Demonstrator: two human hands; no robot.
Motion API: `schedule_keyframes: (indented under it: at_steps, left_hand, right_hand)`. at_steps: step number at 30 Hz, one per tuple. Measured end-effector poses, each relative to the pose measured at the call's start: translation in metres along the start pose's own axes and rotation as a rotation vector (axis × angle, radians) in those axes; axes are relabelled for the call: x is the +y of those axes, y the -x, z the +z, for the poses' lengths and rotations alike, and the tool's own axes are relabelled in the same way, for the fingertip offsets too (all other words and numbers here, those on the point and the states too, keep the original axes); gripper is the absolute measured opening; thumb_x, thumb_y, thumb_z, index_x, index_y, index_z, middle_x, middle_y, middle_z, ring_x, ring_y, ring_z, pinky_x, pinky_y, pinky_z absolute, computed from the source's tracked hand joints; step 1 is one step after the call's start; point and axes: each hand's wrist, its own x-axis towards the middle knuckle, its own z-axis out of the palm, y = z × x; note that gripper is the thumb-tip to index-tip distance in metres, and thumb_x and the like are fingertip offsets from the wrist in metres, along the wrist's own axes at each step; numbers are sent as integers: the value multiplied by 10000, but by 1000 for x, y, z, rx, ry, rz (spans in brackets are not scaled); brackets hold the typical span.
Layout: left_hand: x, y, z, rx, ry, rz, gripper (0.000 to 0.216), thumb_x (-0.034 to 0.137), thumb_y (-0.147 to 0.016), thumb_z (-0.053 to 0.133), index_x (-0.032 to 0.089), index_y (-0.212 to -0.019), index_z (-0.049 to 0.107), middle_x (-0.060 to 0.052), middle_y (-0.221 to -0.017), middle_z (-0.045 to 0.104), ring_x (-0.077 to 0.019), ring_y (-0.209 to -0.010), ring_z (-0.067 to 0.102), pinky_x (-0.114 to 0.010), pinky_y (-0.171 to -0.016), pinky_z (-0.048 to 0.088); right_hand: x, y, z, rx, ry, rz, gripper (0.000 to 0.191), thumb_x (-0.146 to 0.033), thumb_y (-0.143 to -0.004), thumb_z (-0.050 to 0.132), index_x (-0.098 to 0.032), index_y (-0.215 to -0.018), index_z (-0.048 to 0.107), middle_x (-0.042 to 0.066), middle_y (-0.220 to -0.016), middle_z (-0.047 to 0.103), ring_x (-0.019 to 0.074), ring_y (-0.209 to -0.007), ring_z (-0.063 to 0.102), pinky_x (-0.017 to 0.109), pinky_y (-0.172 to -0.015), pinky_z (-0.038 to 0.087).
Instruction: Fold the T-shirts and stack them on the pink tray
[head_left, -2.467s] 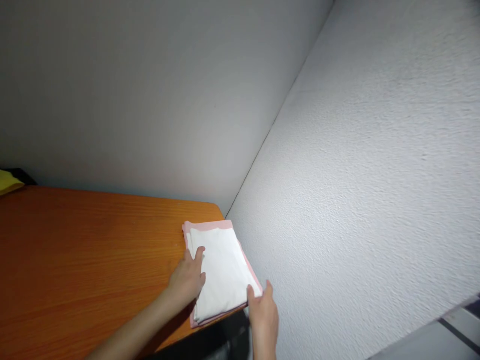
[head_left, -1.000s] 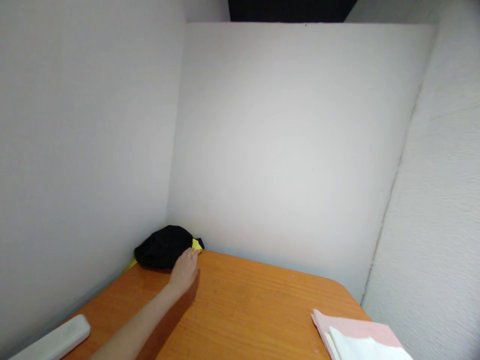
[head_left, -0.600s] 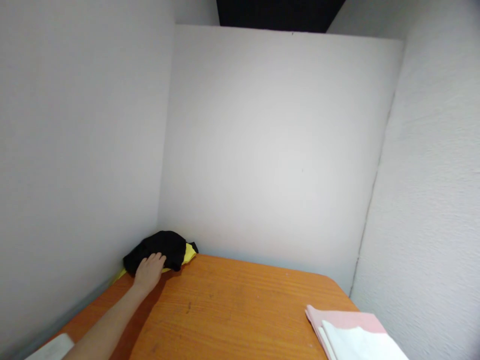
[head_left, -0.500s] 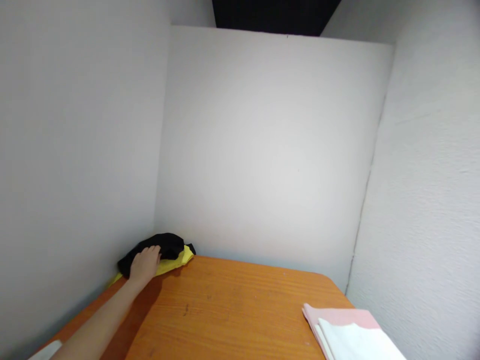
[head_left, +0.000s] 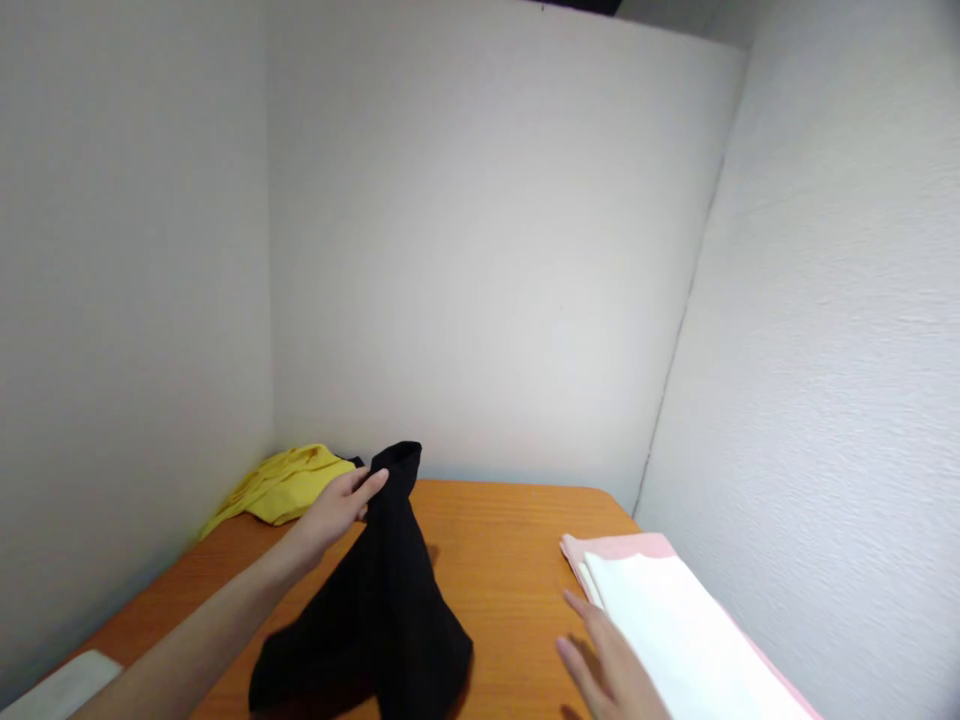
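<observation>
Half in view at five o'clock, the right hand (head_left: 615, 668) has its fingers spread wide beside a smooth white cloth (head_left: 667, 620), folded flat over a pink cloth (head_left: 634, 545). Toward seven o'clock, a soft, matt black cloth (head_left: 401, 600) drapes in a tent shape over the wood-grained tabletop (head_left: 495, 540). At eight o'clock, the left hand (head_left: 337, 505) pinches its upper end. Behind that lies a rumpled yellow cloth (head_left: 292, 485). Half a second ago, the black cloth covered most of the yellow, and the right hand was out of view.
</observation>
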Motion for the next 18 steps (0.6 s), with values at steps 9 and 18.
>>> schedule_keyframes:
  at_steps: [9, 18]
  left_hand:
    - [-3, 91, 100, -378, 400, -103, 586, 580, -807, 610, 231, -1275, 560, -73, -1222, 673, -258, -1101, 621, -397, -982, 492]
    - [-70, 121, 108, -313, 91, -50, 719, 697, -724, 578, 281, -1311, 569, -67, -1311, 638, -326, -1301, 504, -475, -1105, 418]
  right_hand:
    - [-121, 20, 43, -172, -160, -29, 744, -293, -802, 605, -128, -1477, 339, 161, -1493, 411, 302, -1358, 418, 459, -1120, 360]
    - [-82, 45, 49, -120, -112, -39, 468, -112, -731, 459, -173, -1179, 579, 107, -1141, 671, 247, -1079, 635, 351, -954, 497]
